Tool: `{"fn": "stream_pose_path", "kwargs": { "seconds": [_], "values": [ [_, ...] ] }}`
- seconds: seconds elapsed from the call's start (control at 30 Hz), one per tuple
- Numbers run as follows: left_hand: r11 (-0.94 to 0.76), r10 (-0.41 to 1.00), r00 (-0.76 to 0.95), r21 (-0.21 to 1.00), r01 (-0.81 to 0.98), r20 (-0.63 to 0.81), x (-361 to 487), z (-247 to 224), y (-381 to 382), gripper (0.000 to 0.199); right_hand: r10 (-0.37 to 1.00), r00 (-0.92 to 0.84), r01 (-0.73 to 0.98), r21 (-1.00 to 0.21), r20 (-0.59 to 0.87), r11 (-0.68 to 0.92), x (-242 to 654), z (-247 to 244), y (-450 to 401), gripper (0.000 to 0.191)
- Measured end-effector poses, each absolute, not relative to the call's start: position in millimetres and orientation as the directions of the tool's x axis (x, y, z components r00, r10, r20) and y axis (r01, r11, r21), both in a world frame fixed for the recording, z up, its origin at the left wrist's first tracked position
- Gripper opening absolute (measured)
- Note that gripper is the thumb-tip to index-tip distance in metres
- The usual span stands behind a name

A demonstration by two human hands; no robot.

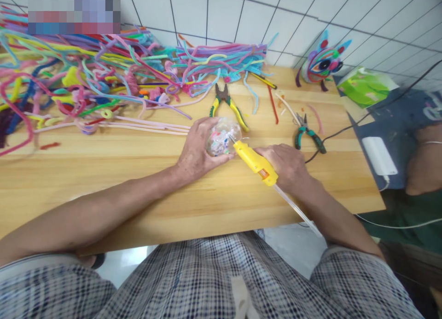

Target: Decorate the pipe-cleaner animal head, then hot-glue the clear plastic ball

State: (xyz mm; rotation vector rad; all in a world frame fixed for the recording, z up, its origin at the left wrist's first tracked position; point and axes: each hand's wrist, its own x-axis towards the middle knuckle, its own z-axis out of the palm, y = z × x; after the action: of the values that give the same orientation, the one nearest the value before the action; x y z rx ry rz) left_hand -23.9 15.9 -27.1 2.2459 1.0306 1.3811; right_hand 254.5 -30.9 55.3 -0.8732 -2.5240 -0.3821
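My left hand (pixel 197 148) is wrapped around the left side of a clear round ball (pixel 221 137) with small colourful bits showing inside. In my right hand (pixel 286 165) is a yellow glue gun (pixel 257 162), gripped with its metal nozzle pointing up and left. The nozzle tip is at the ball's right side; whether it touches the surface I cannot tell. A clear glue stick (pixel 297 208) runs out of the gun's back end. Just behind the ball lie pliers with yellow and green handles (pixel 226 105), jaws pointing away.
Pipe cleaners (pixel 103 79) in many colours heap across the back left. Teal-handled pliers (pixel 307 135) lie to the right, near a black cable (pixel 338 131). A colourful animal figure (pixel 322 63) stands by the tiled wall. Another person's arm (pixel 426 158) is at the right edge, beside a white box-shaped device (pixel 380 155).
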Motion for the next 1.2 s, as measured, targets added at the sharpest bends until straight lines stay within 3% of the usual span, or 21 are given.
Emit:
{"fn": "stream_pose_path", "kwargs": {
  "seconds": [0.7, 1.0, 1.2],
  "values": [
    [-0.671, 0.734, 0.286, 0.591, 0.448, 0.616, -24.0, -26.3, 14.4, 0.09, 0.591, -0.696, 0.665, 0.055, 0.409, 0.745, 257.4, 55.4, -34.5, 0.028],
    [-0.684, 0.718, 0.296, 0.558, 0.469, 0.631, -23.8, -25.5, 14.7, 0.087, 0.538, -0.694, 0.648, 0.089, 0.478, 0.757, 254.4, 55.7, -33.6, 0.028],
    [-0.674, 0.73, 0.302, 0.575, 0.464, 0.613, -24.8, -25.7, 14.1, 0.09, 0.579, -0.687, 0.668, 0.07, 0.439, 0.74, 255.1, 53.9, -34.5, 0.027]
  ]
}}
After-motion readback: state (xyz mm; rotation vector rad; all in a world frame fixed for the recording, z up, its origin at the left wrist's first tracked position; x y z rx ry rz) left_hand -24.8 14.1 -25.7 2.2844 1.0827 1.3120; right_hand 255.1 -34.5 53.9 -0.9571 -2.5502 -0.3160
